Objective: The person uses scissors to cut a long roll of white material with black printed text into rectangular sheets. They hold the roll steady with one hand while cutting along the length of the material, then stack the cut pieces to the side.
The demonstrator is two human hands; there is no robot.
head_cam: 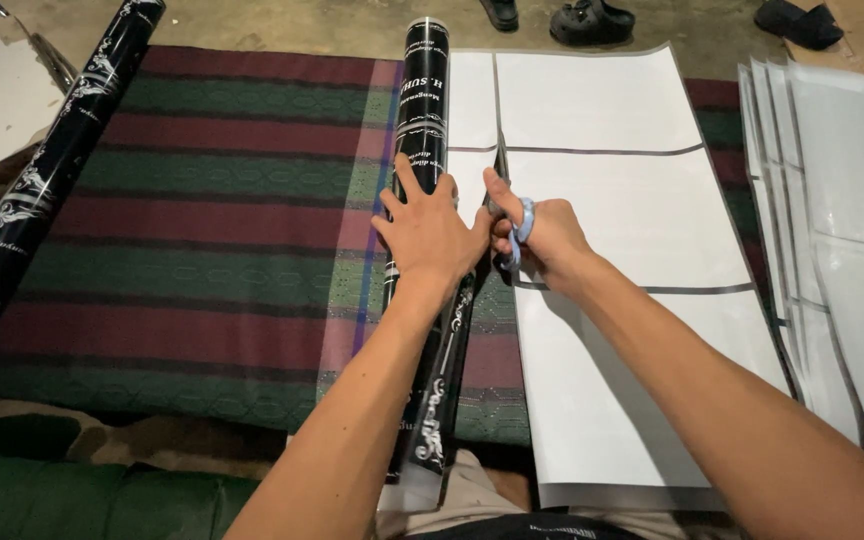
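A black printed roll (pixel 424 110) of sheet material lies lengthwise down the middle of the view, running from the far edge of the cloth toward the person's lap. The left hand (pixel 430 235) presses flat on top of it about halfway along, fingers spread and pointing away, so the roll continues both beyond the fingertips and back under the wrist. Just to the right of it, almost touching the left thumb, the right hand (pixel 542 235) is closed around a pair of scissors with pale blue handles (pixel 522 225); the dark blades point away along the seam where the roll meets the unrolled white sheet (pixel 632 230). Whether the blades are open or shut is hard to tell, as the fingers cover much of them.

The white sheet spreads to the right of the roll, flat, crossed by thin dark lines that divide it into panels, and it reaches from the far floor edge to near the person's knees. Everything rests on a striped woven cloth (pixel 202 230) in dark red and green.

A second black roll (pixel 47 180) lies diagonally on the cloth's left edge, well apart from both hands. At far right, a stack of cut white sheets (pixel 842 230) overlaps in a fan. Dark sandals (pixel 592 20) sit on the floor at the top.
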